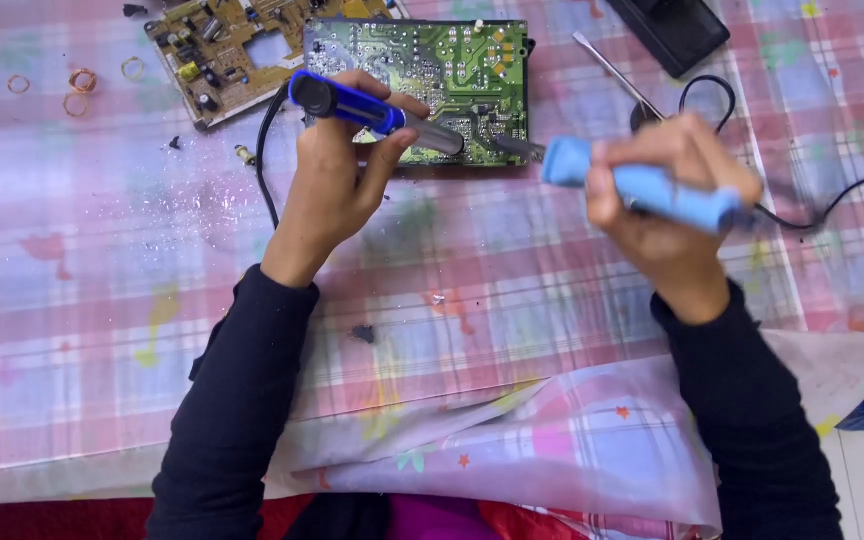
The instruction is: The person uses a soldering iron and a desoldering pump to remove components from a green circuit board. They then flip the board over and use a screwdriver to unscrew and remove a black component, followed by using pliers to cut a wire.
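Two circuit boards [420, 85] — left hand [337, 180] grips desoldering pump [372, 115], right hand [667, 190] grips soldering iron [632, 185].

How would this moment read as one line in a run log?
left hand: holds dark-blue desoldering pump | right hand: holds light-blue soldering iron | both tips over green circuit board | surface: pink plaid tablecloth

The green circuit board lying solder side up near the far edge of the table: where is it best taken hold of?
Probably the green circuit board by its bare left edge, coming from the left: it lies flat, and both tool tips, held by the left hand and right hand, crowd its near right corner.
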